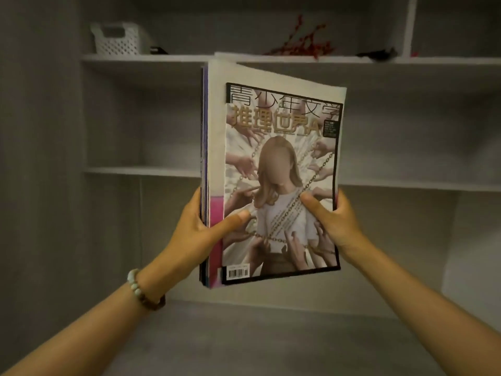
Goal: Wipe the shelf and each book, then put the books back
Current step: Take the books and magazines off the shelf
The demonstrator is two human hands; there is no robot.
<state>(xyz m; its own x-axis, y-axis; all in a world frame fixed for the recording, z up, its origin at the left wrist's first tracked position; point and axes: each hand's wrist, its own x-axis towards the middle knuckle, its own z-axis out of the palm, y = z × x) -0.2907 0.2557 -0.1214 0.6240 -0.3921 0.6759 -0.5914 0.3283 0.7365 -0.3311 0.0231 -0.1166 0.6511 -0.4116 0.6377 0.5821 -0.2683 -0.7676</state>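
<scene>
Gripping the books [282, 158] from both sides, the left hand [202, 229] and right hand [334, 221] are apart in the head view. Each is clamped on one side edge of the stack's lower half, with the thumb pressed flat on the front cover and the fingers hidden behind. The stack stands upright in mid-air in front of the shelf [135, 171], touching no board. The open bay behind it holds nothing I can see.

These look like thin, soft-cover magazines of unequal size: the front one is smaller than the pale one behind it. They are probably light singly and moderate in weight together. Glossy covers are likely to slide on one another, and the unsupported top half may flop or fan open. Squeezing across the width and low down, as here, seems sound. A palm under the bottom edge would likely stop inner copies from slipping out. For wiping, each would best be taken by the spine side and laid flat.

On the board above are a white basket [116, 39] and red twigs [301, 42]. A bead bracelet [141, 290] is on the left wrist.
</scene>
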